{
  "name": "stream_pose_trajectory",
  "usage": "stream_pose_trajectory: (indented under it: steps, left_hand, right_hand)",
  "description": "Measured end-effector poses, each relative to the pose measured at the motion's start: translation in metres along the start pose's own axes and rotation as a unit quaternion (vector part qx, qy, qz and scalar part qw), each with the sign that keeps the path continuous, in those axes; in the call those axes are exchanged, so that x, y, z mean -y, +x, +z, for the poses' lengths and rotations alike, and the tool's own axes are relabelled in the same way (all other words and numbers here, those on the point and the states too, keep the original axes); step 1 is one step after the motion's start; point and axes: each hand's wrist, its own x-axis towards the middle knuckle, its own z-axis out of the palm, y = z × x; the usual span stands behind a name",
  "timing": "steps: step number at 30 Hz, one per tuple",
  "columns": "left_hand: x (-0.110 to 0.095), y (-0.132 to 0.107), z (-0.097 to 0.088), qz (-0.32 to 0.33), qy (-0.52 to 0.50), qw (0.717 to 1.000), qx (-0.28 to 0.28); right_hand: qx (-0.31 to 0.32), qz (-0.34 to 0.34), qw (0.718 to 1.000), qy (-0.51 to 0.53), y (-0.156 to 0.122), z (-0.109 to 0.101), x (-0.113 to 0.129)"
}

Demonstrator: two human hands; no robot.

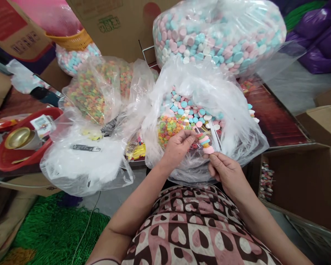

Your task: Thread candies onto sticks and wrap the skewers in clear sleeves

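A candy skewer (205, 143) with pink, blue, orange and green sweets stands tilted between my hands. My right hand (226, 169) pinches its lower end below a pink marshmallow. At the upper end, the fingers of my left hand (179, 147) are closed against the top ring; the exact grip is partly hidden. Both hands are over an open clear plastic bag (237, 121). Inside it lie pink, blue and white marshmallows (183, 104), fruit-coloured candy rings (169, 127) and white sticks (215, 136).
A large bag of marshmallows (220, 40) stands behind, with a bag of candy rings (92, 88) to the left. Further left is a red basket (5, 156) holding a gold bowl (18, 137). An open cardboard box (300, 184) at right contains wrapped skewers (266, 180).
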Motion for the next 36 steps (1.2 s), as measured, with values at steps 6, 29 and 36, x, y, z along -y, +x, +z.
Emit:
stream_pose_trajectory:
  steps: [6, 29, 36]
  left_hand:
    - [-0.014, 0.027, -0.01, 0.094, 0.3, 0.949, -0.031]
    - [-0.033, 0.101, -0.024, 0.018, 0.595, 0.803, -0.016]
    - [-0.025, 0.1, -0.001, 0.076, 0.674, 0.732, 0.056]
  right_hand:
    - [-0.02, -0.007, 0.987, 0.157, 0.002, -0.004, 0.01]
    - [-0.057, -0.007, 0.983, 0.176, 0.008, -0.012, 0.008]
    - [-0.058, -0.008, 0.985, 0.159, 0.008, -0.009, 0.009]
